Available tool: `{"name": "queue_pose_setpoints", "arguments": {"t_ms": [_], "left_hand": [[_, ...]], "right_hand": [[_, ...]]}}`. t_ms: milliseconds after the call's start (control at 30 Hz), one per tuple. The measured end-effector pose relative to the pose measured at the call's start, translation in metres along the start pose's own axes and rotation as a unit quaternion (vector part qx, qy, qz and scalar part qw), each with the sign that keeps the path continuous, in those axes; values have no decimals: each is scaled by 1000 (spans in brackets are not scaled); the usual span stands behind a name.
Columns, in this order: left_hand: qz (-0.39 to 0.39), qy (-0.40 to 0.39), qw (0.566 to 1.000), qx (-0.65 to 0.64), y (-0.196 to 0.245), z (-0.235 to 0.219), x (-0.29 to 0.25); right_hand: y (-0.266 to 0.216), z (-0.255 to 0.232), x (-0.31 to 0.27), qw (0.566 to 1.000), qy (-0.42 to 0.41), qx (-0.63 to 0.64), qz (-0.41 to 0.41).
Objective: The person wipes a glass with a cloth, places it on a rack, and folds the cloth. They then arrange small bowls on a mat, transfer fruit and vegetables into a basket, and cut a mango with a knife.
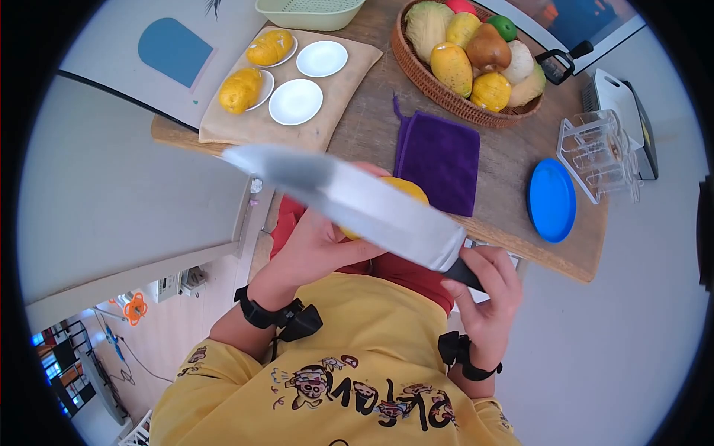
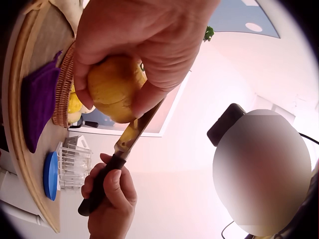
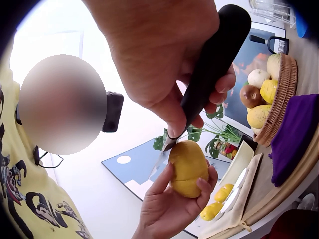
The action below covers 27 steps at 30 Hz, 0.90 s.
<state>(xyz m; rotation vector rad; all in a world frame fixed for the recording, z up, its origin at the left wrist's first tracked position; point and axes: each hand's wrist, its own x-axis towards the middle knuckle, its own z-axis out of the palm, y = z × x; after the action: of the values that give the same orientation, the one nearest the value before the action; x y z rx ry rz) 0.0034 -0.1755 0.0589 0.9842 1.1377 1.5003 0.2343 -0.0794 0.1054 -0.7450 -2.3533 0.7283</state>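
Observation:
My left hand point(image 1: 309, 245) grips a smooth yellow oval fruit point(image 1: 409, 190) with fingers and thumb around its sides. The left wrist view shows a faint line across the skin of the fruit point(image 2: 110, 82). My right hand point(image 1: 491, 293) holds a large kitchen knife point(image 1: 372, 208) by its black handle point(image 2: 102, 186), thumb up near the blade. Seen from the head, the broad blade crosses in front of the fruit and hides part of it and of the left hand. In the right wrist view, the blade point(image 3: 162, 162) passes close beside the fruit point(image 3: 189, 172).
On the wooden table point(image 1: 513, 156) lies a purple cloth pouch point(image 1: 442, 160). Behind it stands a wicker basket point(image 1: 424, 89) of fruit. A blue plate point(image 1: 552, 201) and a glass rack point(image 1: 576, 167) are at right. White dishes point(image 1: 296, 102), two bearing yellow fruits point(image 1: 239, 91), sit on a beige mat.

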Motion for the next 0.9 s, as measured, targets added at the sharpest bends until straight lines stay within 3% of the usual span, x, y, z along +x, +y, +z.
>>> {"name": "queue_pose_setpoints", "arguments": {"t_ms": [33, 167, 267, 367, 433, 500, 567, 700, 767, 900], "left_hand": [[-49, 23, 995, -81, 2, 4, -2], [-19, 49, 987, -155, 3, 10, 0], [-25, -4, 995, -100, 2, 8, 5], [22, -28, 999, -7, 5, 7, 7], [41, -27, 999, -17, 5, 5, 5], [-5, -11, 996, -90, 8, 8, -3], [4, -3, 994, -109, 11, 9, -6], [0, 7, 993, -118, 19, 13, -11], [60, 6, 998, -25, 14, 9, -14], [77, 18, 997, 27, 18, 4, -26]], "right_hand": [[3, 1, -2, 1000, 23, -15, 16], [0, -2, -5, 997, 40, -51, 43], [-7, -4, -7, 999, 0, -42, 2], [-11, -4, -10, 999, -19, -45, 6], [-10, -5, -10, 998, 12, -56, 11], [-9, -6, -11, 997, 41, -66, 16], [-9, -6, -11, 995, 76, -63, 23], [-26, -7, -11, 998, 26, -54, -27], [-32, -4, -15, 999, 11, -39, -17], [-29, 3, -19, 998, 24, -41, -40]]}}
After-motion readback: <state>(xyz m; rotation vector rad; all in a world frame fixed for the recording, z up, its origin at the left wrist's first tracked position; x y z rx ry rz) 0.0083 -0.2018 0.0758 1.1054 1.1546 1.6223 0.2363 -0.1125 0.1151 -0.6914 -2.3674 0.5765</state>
